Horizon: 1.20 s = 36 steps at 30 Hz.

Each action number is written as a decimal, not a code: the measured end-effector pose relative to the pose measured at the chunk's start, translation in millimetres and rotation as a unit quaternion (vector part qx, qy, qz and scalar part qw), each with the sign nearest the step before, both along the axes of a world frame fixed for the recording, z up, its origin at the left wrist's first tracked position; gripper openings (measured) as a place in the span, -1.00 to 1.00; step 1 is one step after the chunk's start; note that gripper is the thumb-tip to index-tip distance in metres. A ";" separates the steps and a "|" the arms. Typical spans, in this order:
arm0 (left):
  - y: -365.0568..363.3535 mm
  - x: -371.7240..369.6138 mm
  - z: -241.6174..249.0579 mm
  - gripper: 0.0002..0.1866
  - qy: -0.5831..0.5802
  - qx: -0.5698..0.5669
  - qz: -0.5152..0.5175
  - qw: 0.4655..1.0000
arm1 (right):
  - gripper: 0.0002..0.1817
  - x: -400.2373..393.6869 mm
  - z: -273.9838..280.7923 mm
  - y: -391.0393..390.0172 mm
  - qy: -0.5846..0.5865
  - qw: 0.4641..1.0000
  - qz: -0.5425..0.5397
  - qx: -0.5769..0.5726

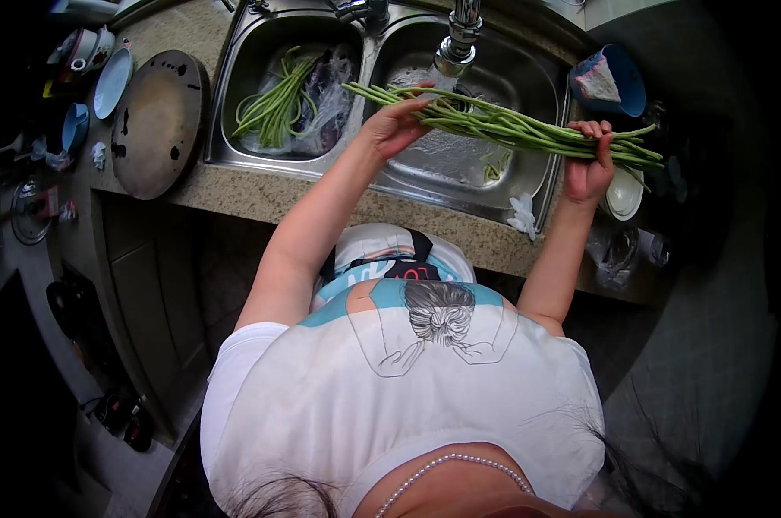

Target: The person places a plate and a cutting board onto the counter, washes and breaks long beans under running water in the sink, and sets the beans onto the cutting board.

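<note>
A bundle of long green beans (503,125) stretches across the right sink basin (529,188), under the running faucet (456,50). My left hand (396,125) holds it near its left end, with the fingers behind the beans. Near the other end, past the basin's right rim, my right hand (591,161) is closed round the stalks. Water falls on the bundle beside my left hand. Small green bean pieces (495,166) lie in the basin below. In the left basin, a second bunch of green beans (278,108) lies beside a clear plastic bag (330,99) with something dark purple in it.
A round wooden board (159,125) and a light blue plate (113,83) stand left of the sinks. At the right are a blue container (625,79) with a cloth and a white bowl (623,194). Crumpled white tissue (522,215) lies on the front rim.
</note>
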<state>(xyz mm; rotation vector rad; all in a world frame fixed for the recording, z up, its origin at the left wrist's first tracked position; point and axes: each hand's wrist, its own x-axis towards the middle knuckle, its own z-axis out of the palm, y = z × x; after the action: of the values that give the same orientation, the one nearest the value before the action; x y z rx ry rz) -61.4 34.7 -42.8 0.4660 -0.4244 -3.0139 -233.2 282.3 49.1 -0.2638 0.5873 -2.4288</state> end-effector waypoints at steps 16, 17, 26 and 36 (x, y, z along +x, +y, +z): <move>21.5 15.2 3.7 -0.40 -0.307 -0.296 0.071 0.901 | -0.80 0.8 37.3 -3.8 -0.083 0.988 0.015 -0.126; 23.7 5.7 20.0 -0.54 -0.184 -0.450 0.126 0.865 | -0.80 0.8 36.7 -3.2 -0.081 0.989 0.023 -0.124; 28.7 -30.2 29.5 -0.83 -0.036 -0.582 0.125 0.803 | -0.79 2.4 41.2 3.4 -0.069 0.990 0.029 -0.119; -26.6 8.3 12.0 -0.89 -0.132 -0.396 -0.033 0.908 | -0.77 -12.8 49.8 31.9 -0.071 0.988 -0.035 -0.130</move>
<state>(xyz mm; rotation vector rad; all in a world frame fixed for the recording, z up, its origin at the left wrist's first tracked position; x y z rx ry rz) -53.1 8.1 -30.8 0.7656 -1.6001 -2.4998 -246.0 314.2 98.9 -0.1774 0.2200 -2.5660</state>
